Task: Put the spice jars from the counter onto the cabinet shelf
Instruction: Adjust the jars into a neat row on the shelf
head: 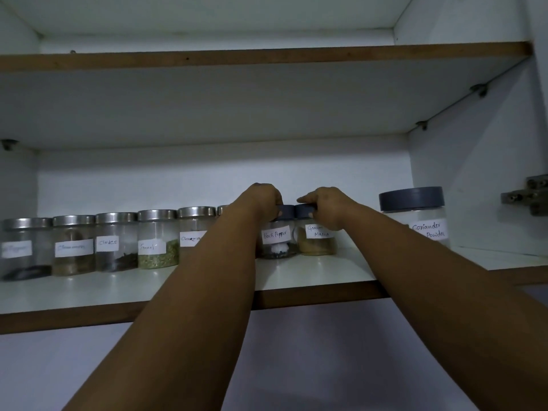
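Here, at the centre of the frame, we grip by their dark lids the Black Pepper jar (276,232) with our left hand (265,197) and the Garam Masala jar (316,234) with our right hand (327,204), both seemingly set on the cabinet shelf (296,275), so next we likely let go.

A row of labelled jars (115,241) fills the shelf (311,274) back; its front strip lies bare, with a gap before the coriander jar (415,218).
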Motion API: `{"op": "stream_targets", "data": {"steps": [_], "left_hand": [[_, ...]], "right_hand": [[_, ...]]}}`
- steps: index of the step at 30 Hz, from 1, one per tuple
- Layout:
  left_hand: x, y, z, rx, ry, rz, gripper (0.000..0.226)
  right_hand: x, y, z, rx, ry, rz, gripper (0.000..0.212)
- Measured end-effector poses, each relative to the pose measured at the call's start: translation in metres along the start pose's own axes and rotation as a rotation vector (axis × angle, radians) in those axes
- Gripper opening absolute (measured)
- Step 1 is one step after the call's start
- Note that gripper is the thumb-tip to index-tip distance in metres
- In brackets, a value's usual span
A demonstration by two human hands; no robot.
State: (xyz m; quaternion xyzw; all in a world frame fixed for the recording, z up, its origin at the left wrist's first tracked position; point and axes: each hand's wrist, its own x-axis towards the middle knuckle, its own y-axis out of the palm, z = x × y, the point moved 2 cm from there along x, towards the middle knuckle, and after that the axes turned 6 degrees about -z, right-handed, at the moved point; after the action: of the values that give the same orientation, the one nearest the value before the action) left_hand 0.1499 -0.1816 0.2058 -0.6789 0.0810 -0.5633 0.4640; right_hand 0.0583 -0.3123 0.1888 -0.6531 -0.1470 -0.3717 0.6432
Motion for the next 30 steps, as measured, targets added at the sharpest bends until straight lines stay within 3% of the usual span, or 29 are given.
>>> {"op": "stream_targets", "data": {"steps": [2, 6, 10, 14, 20, 25, 30], "left_hand": [[-0.003, 0.001, 0.003, -0.072, -0.015, -0.017, 0.025], [-0.006, -0.001, 0.01, -0.166, -0.028, -0.088, 0.035], [-0.005, 0.0, 0.008, -0.104, -0.011, -0.06, 0.024], [-0.002, 0.0, 0.006, -0.079, -0.008, -0.066, 0.025], [0.001, -0.006, 0.0, -0.046, 0.031, -0.148, 0.047], [-0.008, -0.022, -0.019, -0.067, 0.005, -0.305, 0.039], [-0.074, -0.04, -0.098, 0.178, 0.165, -0.528, 0.023]], "right_hand": [[-0.001, 0.0, 0.001, -0.007, 0.056, -0.031, 0.057], [-0.002, 0.0, -0.005, -0.046, 0.174, 0.008, 0.043], [-0.001, 0.002, -0.012, 0.047, 0.166, -0.007, 0.035], [-0.002, -0.001, -0.011, 0.043, 0.178, -0.018, 0.037], [-0.002, 0.001, -0.006, -0.101, 0.143, 0.076, 0.052], [-0.001, -0.016, -0.008, -0.032, 0.128, -0.188, 0.04], [-0.019, -0.038, 0.006, 0.16, 0.052, -0.469, 0.03]]}}
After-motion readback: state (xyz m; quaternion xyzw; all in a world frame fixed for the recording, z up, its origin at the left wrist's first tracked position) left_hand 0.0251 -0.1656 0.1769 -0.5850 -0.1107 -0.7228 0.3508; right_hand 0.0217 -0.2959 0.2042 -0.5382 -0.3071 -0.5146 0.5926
